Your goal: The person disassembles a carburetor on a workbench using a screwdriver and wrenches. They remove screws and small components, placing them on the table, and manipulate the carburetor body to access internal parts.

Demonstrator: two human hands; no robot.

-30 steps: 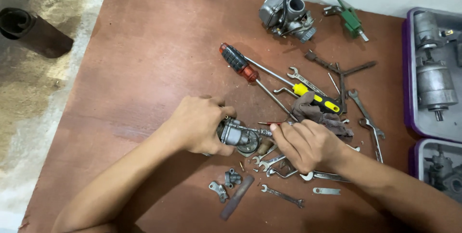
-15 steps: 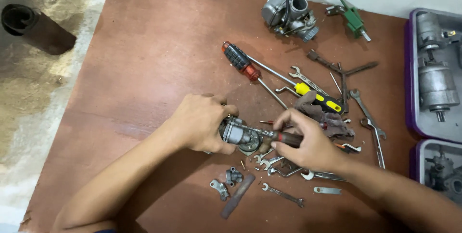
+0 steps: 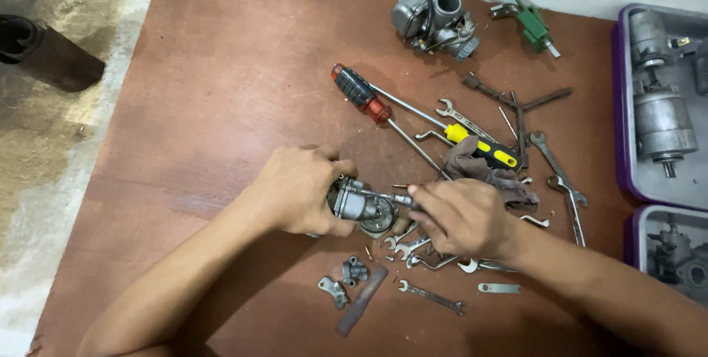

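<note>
Your left hand point(image 3: 299, 189) clamps the small grey metal carburettor part point(image 3: 359, 203) just above the brown wooden table point(image 3: 221, 91); your right hand point(image 3: 461, 217) pinches what looks like a thin tool at its side, beside scattered steel spanners point(image 3: 431, 298).

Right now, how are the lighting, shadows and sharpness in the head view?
Head view: even, soft light, no glare; faint shadows under the left hand and right hand; the small metal part they hold and the wrenches look sharp; slight wide-angle stretch toward the edges.
</note>
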